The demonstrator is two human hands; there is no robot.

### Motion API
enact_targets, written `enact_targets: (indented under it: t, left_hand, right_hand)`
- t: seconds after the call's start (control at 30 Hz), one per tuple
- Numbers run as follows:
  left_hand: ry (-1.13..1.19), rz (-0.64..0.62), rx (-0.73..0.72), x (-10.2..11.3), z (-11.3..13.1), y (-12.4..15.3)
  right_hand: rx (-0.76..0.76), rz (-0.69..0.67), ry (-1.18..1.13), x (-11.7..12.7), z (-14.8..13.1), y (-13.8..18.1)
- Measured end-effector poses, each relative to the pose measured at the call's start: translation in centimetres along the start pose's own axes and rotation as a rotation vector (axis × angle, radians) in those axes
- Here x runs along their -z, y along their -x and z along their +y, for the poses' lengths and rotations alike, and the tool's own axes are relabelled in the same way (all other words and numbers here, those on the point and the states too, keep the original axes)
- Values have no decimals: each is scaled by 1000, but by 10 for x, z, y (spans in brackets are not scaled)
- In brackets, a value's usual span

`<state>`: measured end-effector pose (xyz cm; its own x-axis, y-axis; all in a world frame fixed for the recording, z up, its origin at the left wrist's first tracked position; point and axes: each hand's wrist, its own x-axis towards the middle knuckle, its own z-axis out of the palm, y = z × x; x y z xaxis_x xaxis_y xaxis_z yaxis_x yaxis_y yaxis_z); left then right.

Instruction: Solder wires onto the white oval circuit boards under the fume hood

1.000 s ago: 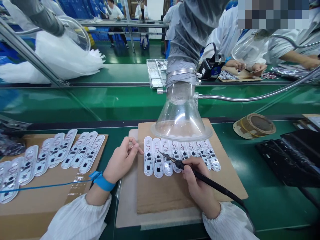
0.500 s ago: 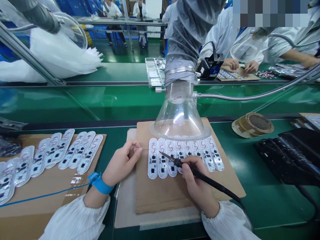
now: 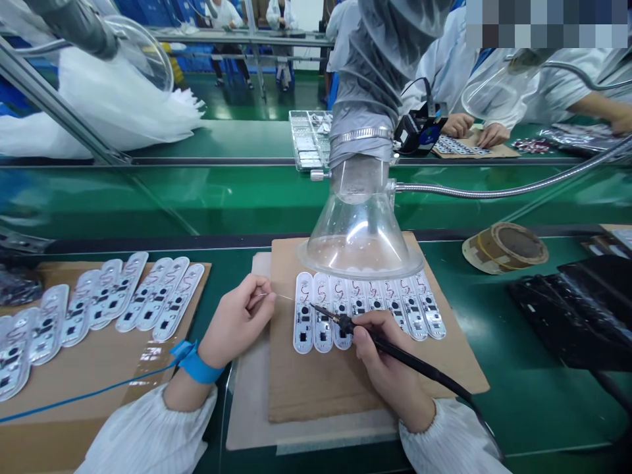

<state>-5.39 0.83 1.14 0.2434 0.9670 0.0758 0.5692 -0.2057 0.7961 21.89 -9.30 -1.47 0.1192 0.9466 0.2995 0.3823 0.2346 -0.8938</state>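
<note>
The soldering iron (image 3: 347, 324) has shifted to the central board row's (image 3: 374, 301) left end, right hand (image 3: 391, 382) gripping it; beyond that end, left hand (image 3: 241, 324) pinches thin wire (image 3: 283, 296), best fed steadily.

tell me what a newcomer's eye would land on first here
Probably the clear cone-shaped hood hanging over the cardboard sheet. Nearer, the right hand holds a soldering iron over white circuit boards. At left, a bright blue wristband is worn just behind the left hand.

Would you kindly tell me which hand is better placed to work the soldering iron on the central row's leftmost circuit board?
Probably the right hand: it grips the soldering iron with its tip near that circuit board, while the left hand pinches a thin wire.
</note>
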Motion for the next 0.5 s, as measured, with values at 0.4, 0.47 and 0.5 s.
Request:
enact_targets:
  t: [0.4, 0.47, 0.5]
  left_hand:
    - [-38, -63, -24, -4, 0, 0]
    - [-46, -72, -29, -5, -1, 0]
    - [-51, -78, -30, -6, -2, 0]
  right_hand:
    - [-7, -41, 56, -1, 1, 0]
    - [-10, -45, 51, 0, 1, 0]
    - [-9, -48, 49, 0, 1, 0]
